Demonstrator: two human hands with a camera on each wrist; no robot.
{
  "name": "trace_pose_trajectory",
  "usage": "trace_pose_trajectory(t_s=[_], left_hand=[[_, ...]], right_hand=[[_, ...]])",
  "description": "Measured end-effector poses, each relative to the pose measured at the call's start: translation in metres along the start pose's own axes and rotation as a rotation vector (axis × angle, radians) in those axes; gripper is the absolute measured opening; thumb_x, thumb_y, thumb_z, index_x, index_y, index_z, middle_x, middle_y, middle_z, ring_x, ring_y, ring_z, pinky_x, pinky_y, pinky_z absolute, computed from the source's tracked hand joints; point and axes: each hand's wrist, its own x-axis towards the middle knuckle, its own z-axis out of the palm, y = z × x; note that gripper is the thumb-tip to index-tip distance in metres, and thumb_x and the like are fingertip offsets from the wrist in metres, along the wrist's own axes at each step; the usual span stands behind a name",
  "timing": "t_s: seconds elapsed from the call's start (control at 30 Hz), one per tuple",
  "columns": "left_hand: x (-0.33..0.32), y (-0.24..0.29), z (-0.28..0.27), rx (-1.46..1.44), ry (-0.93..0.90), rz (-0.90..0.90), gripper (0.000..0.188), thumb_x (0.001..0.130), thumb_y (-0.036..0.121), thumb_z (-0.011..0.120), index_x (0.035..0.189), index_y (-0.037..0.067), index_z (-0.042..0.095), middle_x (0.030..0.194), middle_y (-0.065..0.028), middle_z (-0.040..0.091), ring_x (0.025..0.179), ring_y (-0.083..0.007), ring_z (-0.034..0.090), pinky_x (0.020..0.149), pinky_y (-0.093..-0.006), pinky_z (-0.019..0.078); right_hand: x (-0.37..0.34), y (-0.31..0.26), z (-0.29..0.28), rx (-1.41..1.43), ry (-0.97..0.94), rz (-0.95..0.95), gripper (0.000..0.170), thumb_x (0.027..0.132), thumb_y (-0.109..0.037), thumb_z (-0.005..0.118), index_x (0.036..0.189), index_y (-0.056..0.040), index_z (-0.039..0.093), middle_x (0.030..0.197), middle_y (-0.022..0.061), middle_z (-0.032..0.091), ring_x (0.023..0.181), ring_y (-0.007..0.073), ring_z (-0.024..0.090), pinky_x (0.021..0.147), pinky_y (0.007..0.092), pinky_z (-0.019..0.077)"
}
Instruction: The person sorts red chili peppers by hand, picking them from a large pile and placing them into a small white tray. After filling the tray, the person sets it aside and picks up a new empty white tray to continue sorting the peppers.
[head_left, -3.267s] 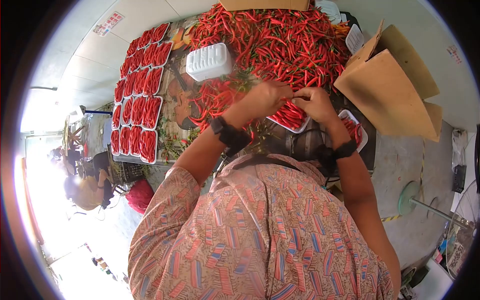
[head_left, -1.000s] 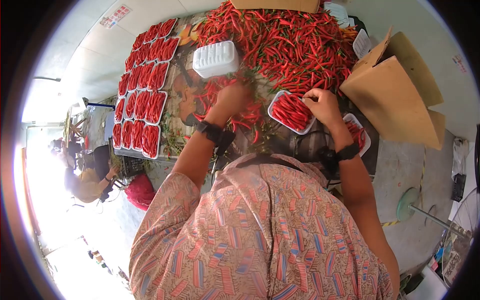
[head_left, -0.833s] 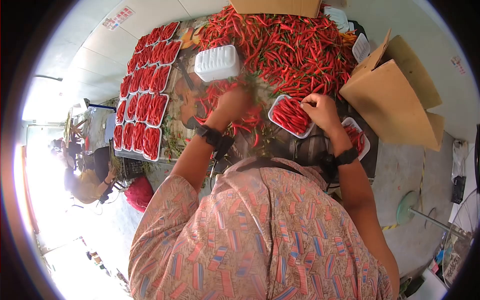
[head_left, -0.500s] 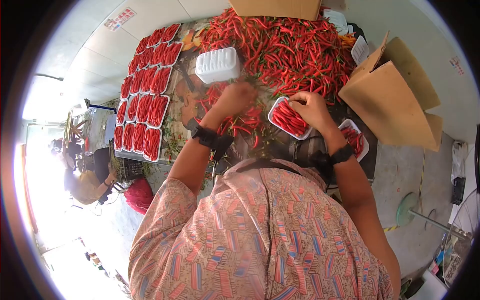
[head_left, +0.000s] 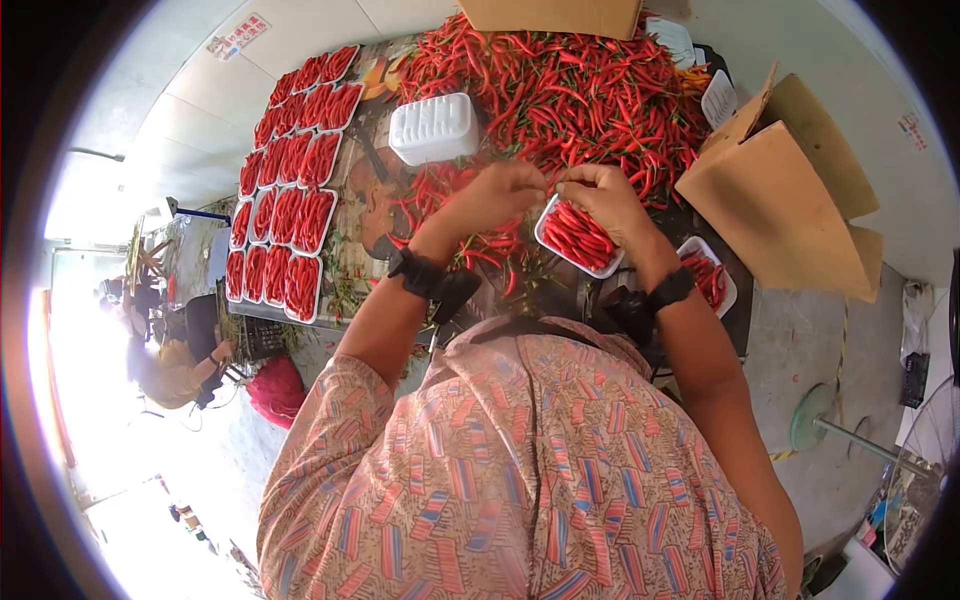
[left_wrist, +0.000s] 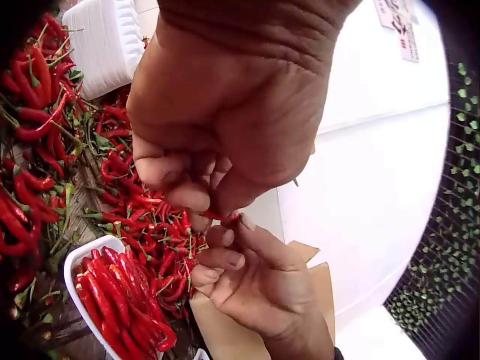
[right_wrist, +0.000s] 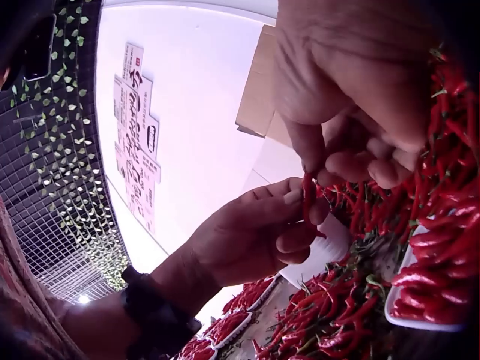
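Above the near tray my two hands meet fingertip to fingertip in the head view. My left hand (head_left: 495,195) pinches a small red chili pepper (right_wrist: 309,199) between thumb and fingers, as the right wrist view shows. At the pepper's upper end, the thumb and fingertips of my right hand (head_left: 605,203) pinch it too. Below the hands sits a white foam tray (left_wrist: 72,281) filled with red chilies (head_left: 577,238) lying side by side. Under my left forearm and hand is a loose heap of chilies (head_left: 490,245) with green stems.
A large pile of chilies (head_left: 600,110) covers the table's far side. Filled trays (head_left: 305,287) stand in rows at left, beside a stack of foam trays (head_left: 435,130). Another part-filled tray (head_left: 708,275) lies right, near an open cardboard box (head_left: 770,190). Another person (head_left: 175,370) sits far left.
My left hand has moved right from the loose heap, and my right hand has left the near tray's chilies, moving up and left. Both now meet at one chili pepper.
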Motion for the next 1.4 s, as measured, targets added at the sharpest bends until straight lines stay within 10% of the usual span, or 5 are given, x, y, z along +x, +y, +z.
trace_pose_trajectory(t_s=[0.27, 0.37, 0.63, 1.4], left_hand=[[0.006, 0.031, 0.008, 0.129, -0.005, -0.103, 0.014, 0.083, 0.013, 0.063, 0.089, 0.000, 0.064, 0.077, -0.0045, 0.063, 0.070, -0.0111, 0.056, 0.064, -0.0281, 0.0459], [0.009, 0.031, 0.009, 0.132, 0.013, -0.119, 0.014, 0.083, 0.013, 0.063, 0.087, 0.000, 0.065, 0.074, -0.0040, 0.063, 0.066, -0.0093, 0.055, 0.061, -0.0274, 0.0453], [0.031, 0.033, 0.025, 0.055, -0.022, -0.074, 0.011, 0.082, 0.012, 0.065, 0.085, 0.001, 0.066, 0.071, -0.0023, 0.063, 0.062, -0.0087, 0.058, 0.056, -0.0240, 0.0473], [0.043, -0.024, 0.045, 0.511, 0.008, 0.155, 0.012, 0.075, 0.014, 0.065, 0.085, 0.008, 0.067, 0.082, -0.0101, 0.066, 0.076, -0.0254, 0.064, 0.069, -0.0364, 0.0504]], right_hand=[[0.001, 0.010, -0.011, -0.780, 0.452, -0.576, 0.008, 0.074, -0.010, 0.068, 0.080, -0.0044, 0.066, 0.069, 0.0106, 0.066, 0.061, 0.0212, 0.064, 0.059, 0.0319, 0.0498], [-0.006, -0.006, -0.042, -1.113, 0.655, -0.415, 0.011, 0.072, -0.013, 0.071, 0.079, -0.0057, 0.066, 0.070, 0.0114, 0.065, 0.065, 0.0268, 0.065, 0.060, 0.0349, 0.0502], [-0.027, -0.004, -0.034, -0.766, 0.166, -0.639, 0.019, 0.074, -0.009, 0.069, 0.091, -0.0008, 0.067, 0.083, 0.0117, 0.065, 0.066, 0.0227, 0.064, 0.061, 0.0316, 0.0497], [-0.034, 0.051, -0.046, -0.723, 0.339, -0.393, 0.008, 0.072, -0.013, 0.061, 0.076, -0.0060, 0.062, 0.074, 0.0130, 0.062, 0.070, 0.0317, 0.061, 0.064, 0.0391, 0.0480]])
